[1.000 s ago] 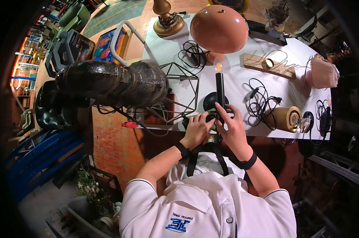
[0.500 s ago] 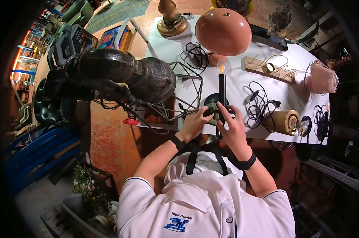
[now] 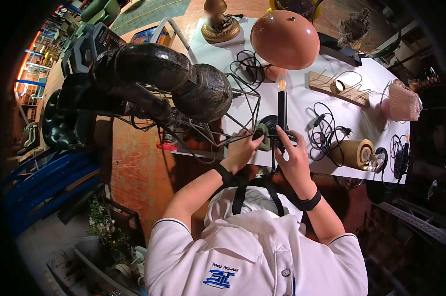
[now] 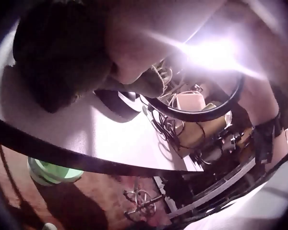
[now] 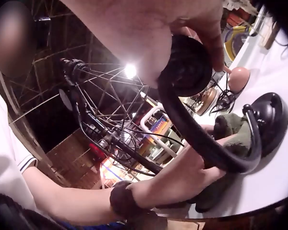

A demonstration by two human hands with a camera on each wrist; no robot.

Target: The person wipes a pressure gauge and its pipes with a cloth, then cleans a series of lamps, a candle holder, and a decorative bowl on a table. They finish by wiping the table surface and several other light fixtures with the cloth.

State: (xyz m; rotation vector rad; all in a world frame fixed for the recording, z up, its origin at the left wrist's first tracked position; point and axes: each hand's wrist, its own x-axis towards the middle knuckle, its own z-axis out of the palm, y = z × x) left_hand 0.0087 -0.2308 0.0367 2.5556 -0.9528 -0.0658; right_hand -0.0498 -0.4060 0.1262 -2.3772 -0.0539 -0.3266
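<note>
A black candle-style lamp with a lit-looking bulb stands upright at the table's front edge. My left hand grips a green cloth just left of it. In the right wrist view, the cloth lies around the lower part of the curved black arm, close to the round base. My right hand holds the lamp from the right; the right wrist view shows its fingers around the round black cup. In the left wrist view, dark cloth covers much of the left hand.
A wire-frame lamp with thick dark pipes and a red valve wheel rises at left. Behind stand a pink dome lamp and a gold base. Right are tangled cables, a wooden cylinder and a pleated shade.
The green cloth, mostly hidden at first, now shows beside the lamp with my left hand on it. My right hand keeps its hold. The whole head view has shifted slightly, moving table objects rightward.
</note>
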